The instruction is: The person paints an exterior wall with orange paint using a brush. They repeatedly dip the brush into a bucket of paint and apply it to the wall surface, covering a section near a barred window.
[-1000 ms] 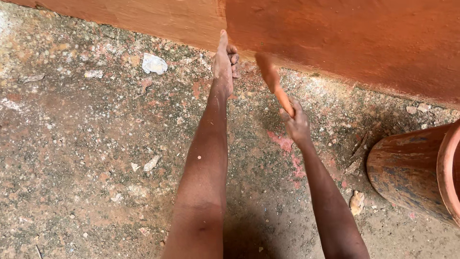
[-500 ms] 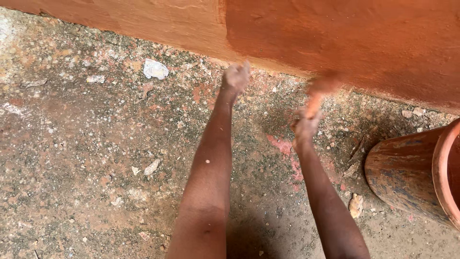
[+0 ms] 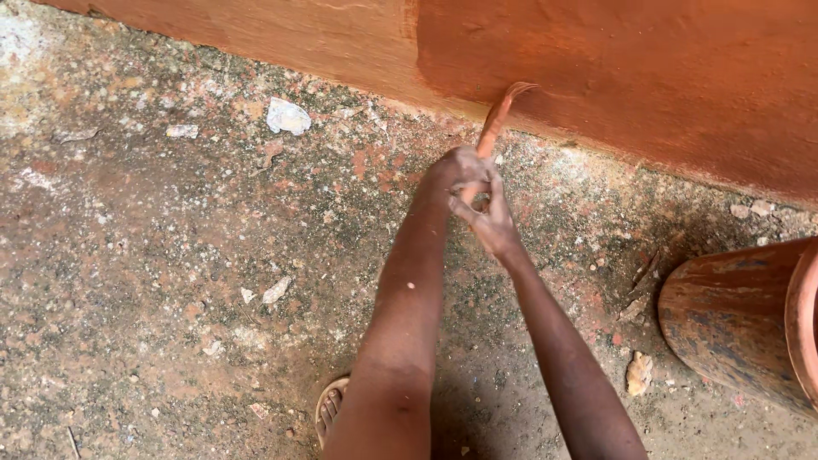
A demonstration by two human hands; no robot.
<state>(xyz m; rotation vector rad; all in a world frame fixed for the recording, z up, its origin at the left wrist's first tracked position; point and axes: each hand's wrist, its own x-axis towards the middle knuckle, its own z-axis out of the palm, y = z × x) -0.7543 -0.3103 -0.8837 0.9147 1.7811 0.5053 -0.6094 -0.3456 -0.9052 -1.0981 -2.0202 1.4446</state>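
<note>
Left hand (image 3: 458,168) and right hand (image 3: 487,220) brought together low in front of the wall, touching each other, both smeared with reddish mud. Both closed around the lower end of a curved tool (image 3: 497,119), a narrow strip coated in the same orange-red mud; left fist wrapped over the handle from the upper left, right fingers (image 3: 468,210) curled around it from below. Exact kind of tool hard to tell under the coating. Rising from the two fists, tilted up and to the right, tip bent over and resting against the foot of the wall (image 3: 648,77).

Wall surface wet-looking and darker orange to the right of a vertical edge, paler and drier to its left. Tool tip touching right at the lower border of the darker patch, just beside that edge.

Beneath the arms, rough ground (image 3: 153,255) of speckled grey and reddish grit, with orange splashes near the wall's foot. Pale crumpled scrap (image 3: 288,116) lying well to the left of the hands, close to the wall. Smaller pale chip (image 3: 275,290) on the ground lower left. Toes in a sandal (image 3: 331,407) showing at the bottom, just left of the left forearm. Large clay-stained round vessel (image 3: 741,319) at the right edge, well apart from the hands, with a pale stone (image 3: 638,373) beside its base.
</note>
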